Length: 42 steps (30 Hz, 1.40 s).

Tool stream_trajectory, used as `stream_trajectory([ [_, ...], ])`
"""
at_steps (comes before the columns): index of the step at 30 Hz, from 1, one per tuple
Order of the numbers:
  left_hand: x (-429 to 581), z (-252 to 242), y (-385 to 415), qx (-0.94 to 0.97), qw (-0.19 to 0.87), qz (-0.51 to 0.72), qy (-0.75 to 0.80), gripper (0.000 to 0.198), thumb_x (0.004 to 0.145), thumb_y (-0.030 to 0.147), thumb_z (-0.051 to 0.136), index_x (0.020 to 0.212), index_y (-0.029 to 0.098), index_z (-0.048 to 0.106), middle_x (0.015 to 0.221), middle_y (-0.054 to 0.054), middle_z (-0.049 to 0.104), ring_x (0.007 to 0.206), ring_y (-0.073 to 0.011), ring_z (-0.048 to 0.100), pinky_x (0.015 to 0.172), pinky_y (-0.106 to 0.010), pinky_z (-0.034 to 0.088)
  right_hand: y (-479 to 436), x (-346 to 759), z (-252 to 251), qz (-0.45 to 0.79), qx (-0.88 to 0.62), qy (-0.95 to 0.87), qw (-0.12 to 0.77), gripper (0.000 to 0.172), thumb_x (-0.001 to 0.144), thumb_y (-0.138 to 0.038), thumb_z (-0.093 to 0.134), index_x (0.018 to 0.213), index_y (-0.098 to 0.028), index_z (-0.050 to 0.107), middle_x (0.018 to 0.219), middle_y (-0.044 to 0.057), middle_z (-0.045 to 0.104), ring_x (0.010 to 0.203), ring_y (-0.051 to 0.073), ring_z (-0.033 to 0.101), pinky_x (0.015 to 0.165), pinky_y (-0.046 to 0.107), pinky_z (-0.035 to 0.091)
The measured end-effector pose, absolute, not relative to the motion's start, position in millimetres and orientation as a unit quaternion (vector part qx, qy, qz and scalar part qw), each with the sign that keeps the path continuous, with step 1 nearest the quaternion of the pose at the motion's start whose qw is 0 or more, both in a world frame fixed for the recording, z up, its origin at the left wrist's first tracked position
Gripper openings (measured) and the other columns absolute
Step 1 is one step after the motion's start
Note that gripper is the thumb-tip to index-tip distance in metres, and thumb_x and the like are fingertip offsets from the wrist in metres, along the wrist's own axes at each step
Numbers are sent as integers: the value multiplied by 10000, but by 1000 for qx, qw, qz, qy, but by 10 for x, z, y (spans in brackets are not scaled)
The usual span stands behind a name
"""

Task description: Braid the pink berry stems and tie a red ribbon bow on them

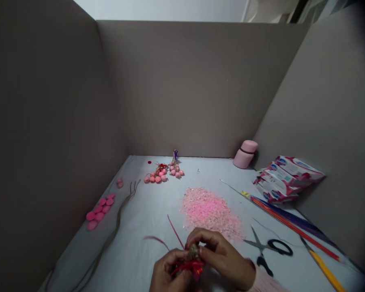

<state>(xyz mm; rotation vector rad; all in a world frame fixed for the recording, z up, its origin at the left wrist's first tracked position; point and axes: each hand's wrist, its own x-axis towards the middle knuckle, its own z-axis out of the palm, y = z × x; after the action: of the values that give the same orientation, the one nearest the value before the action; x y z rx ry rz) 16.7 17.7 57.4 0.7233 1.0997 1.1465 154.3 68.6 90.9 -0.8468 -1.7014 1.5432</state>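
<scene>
At the near edge, my left hand (167,271) is closed on a bundle with a red ribbon (194,266) tied about it. Above the ribbon pokes a knotted brownish twine end (192,252), pinched between the thumb and fingers of my right hand (222,257). Two thin red ribbon tails stick out to the upper left. My fingers hide the lower part of the bundle. Just beyond my right hand lies a heap of pink-and-white granules (209,211). Black-handled scissors (263,246) lie spread to its right.
Pink discs (99,209) and long brown cords (118,219) lie left. Two bunches of pink balls, one red-tied (156,176), one purple-tied (176,170), sit behind. Rightward are a pink flask (245,154), patterned boxes (282,178), red and purple strips (292,221) and a yellow-handled tool (324,269). Grey panels enclose the table.
</scene>
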Motion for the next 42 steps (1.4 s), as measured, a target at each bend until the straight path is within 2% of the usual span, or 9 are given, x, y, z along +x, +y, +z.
stream_trajectory([
  [2, 151, 595, 191, 331, 623, 520, 482, 150, 572, 251, 692, 666, 135, 687, 509, -26, 640, 460, -152, 558, 450, -230, 418, 602, 1550, 820, 632, -317, -617, 346, 151, 741, -274, 606, 877, -211, 623, 859, 32, 584, 796, 172, 556, 689, 283, 422],
  [5, 143, 656, 203, 334, 591, 556, 479, 133, 564, 200, 693, 684, 145, 704, 585, -42, 692, 549, -173, 604, 551, -239, 460, 502, 1506, 658, 699, -292, -551, 351, 401, 678, -333, 690, 1046, -247, 558, 994, 52, 579, 890, 204, 562, 783, 331, 425],
  [7, 146, 669, 205, 327, 582, 573, 474, 136, 566, 200, 703, 692, 150, 710, 625, -49, 710, 578, -184, 621, 595, -253, 476, 465, 1447, 561, 710, -285, -523, 375, 451, 667, -366, 701, 1076, -251, 549, 1004, 62, 596, 936, 220, 555, 844, 364, 403],
  [13, 141, 515, 203, 348, 571, 578, 467, 222, 610, 311, 710, 764, 151, 710, 678, -74, 722, 611, -195, 632, 603, -257, 479, 457, 1317, 537, 671, -326, -512, 425, 309, 670, -393, 687, 921, -217, 649, 869, 69, 648, 833, 211, 573, 783, 348, 434],
  [18, 123, 502, 175, 358, 582, 559, 471, 388, 599, 431, 706, 858, 142, 693, 802, -103, 713, 754, -238, 634, 610, -256, 473, 468, 1316, 594, 696, -293, -482, 443, 241, 662, -376, 698, 840, -216, 668, 753, 19, 638, 708, 159, 567, 671, 269, 435],
  [22, 113, 518, 136, 321, 661, 511, 446, 521, 608, 446, 705, 1026, 144, 632, 642, -56, 668, 519, -166, 585, 467, -232, 418, 497, 1340, 557, 692, -297, -471, 459, 217, 652, -351, 715, 814, -212, 673, 712, -1, 632, 675, 129, 548, 646, 234, 417],
  [25, 129, 449, 129, 267, 721, 503, 394, 596, 610, 478, 693, 1096, 148, 592, 545, -13, 598, 438, -126, 523, 463, -239, 401, 507, 1358, 555, 683, -313, -474, 460, 242, 647, -354, 720, 831, -206, 668, 707, -2, 628, 677, 126, 543, 652, 235, 418],
  [30, 161, 364, 158, 190, 767, 525, 317, 543, 562, 424, 745, 1039, 186, 640, 605, -12, 569, 501, -137, 543, 486, -249, 402, 488, 1360, 570, 720, -321, -433, 437, 288, 677, -388, 687, 869, -181, 630, 571, -19, 586, 473, 97, 503, 470, 218, 390],
  [42, 156, 340, 215, 211, 749, 515, 359, 566, 579, 454, 728, 1054, 174, 596, 606, -5, 581, 440, -94, 487, 422, -210, 377, 504, 1329, 474, 750, -294, -393, 443, 269, 730, -373, 651, 894, -168, 596, 537, -29, 546, 448, 73, 482, 439, 185, 352],
])
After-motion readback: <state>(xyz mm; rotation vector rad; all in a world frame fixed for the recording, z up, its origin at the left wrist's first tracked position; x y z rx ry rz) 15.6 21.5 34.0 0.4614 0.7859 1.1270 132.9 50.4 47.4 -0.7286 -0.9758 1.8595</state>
